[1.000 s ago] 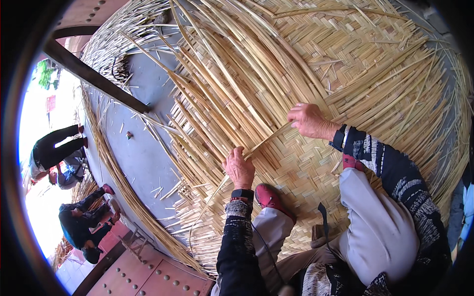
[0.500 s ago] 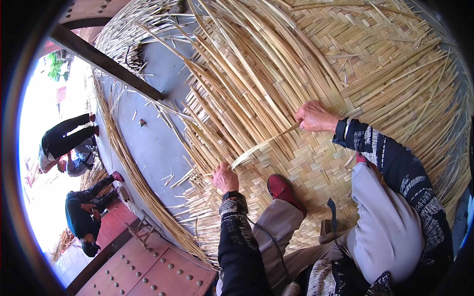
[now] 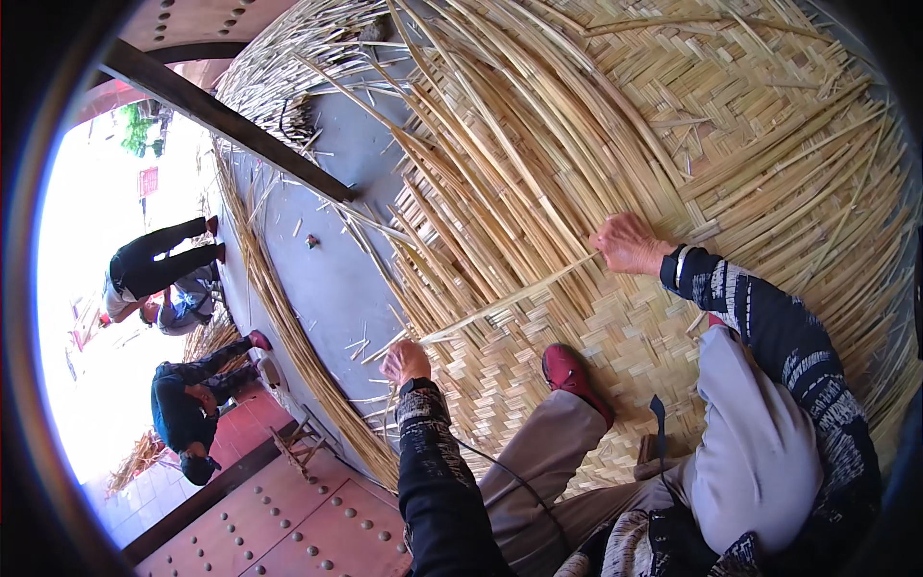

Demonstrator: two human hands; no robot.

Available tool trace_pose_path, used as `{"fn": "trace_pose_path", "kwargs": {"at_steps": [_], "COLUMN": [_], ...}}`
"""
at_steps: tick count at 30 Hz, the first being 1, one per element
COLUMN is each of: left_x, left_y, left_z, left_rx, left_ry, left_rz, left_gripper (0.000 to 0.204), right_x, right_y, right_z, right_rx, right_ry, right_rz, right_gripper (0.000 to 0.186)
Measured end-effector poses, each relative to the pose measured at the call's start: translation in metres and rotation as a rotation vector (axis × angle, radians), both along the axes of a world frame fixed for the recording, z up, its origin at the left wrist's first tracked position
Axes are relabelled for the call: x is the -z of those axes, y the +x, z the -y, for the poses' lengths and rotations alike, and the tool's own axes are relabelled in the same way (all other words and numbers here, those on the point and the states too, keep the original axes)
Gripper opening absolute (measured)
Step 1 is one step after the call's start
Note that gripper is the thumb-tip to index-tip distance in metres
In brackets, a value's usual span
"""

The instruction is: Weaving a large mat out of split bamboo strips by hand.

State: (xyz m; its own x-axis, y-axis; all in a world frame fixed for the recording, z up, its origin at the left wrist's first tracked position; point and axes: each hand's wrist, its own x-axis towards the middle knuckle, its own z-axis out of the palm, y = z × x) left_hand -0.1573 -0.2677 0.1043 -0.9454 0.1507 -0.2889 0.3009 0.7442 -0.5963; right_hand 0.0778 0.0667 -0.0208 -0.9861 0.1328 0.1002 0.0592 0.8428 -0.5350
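A pale flat reed strip (image 3: 510, 302) is stretched nearly straight between my two hands, across the woven reed mat (image 3: 635, 337). My left hand (image 3: 406, 363) is closed on its left end, by the mat's left edge. The other end is in the closed fingers of my right hand (image 3: 631, 243), farther away and to the right. Beyond the strip, many long loose reed strips (image 3: 510, 163) fan away from me, with their lower ends at the woven part. My red shoe (image 3: 575, 380) rests on the mat between my arms.
A bundle of long reeds (image 3: 279, 317) lies along the left on grey floor (image 3: 322, 279). More reeds (image 3: 298, 67) are piled at the far left. A dark beam (image 3: 226, 115) slants in there. Two people (image 3: 154, 260) and another person (image 3: 187, 413) are off left, near a studded red door (image 3: 288, 519).
My left hand has moved left and slightly nearer, pulling the slack, curved strip nearly straight. My right hand keeps its hold. The whole view has shifted slightly.
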Motion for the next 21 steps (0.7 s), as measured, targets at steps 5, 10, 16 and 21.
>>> {"fn": "trace_pose_path", "kwargs": {"at_steps": [5, 10, 16, 21], "left_x": [-0.061, -0.121, -0.167, -0.184], "left_y": [-0.018, -0.015, 0.074, 0.12], "left_z": [-0.052, -0.176, -0.324, -0.36], "left_rx": [-0.087, 0.723, 1.453, 1.253], "left_ry": [0.394, 0.707, 0.876, 1.633], "left_rz": [-0.387, -0.674, -0.233, 0.25], "left_gripper": [0.016, 0.026, 0.033, 0.05], "right_x": [0.012, -0.01, 0.008, 0.005], "right_y": [-0.02, 0.003, 0.019, 0.011], "right_z": [0.023, 0.0, 0.002, 0.005], "right_rx": [0.001, 0.045, 0.079, 0.125], "right_ry": [-0.053, -0.05, -0.058, -0.132], "right_rz": [-0.128, -0.129, -0.166, -0.204], "right_gripper": [0.005, 0.002, 0.006, 0.009]}}
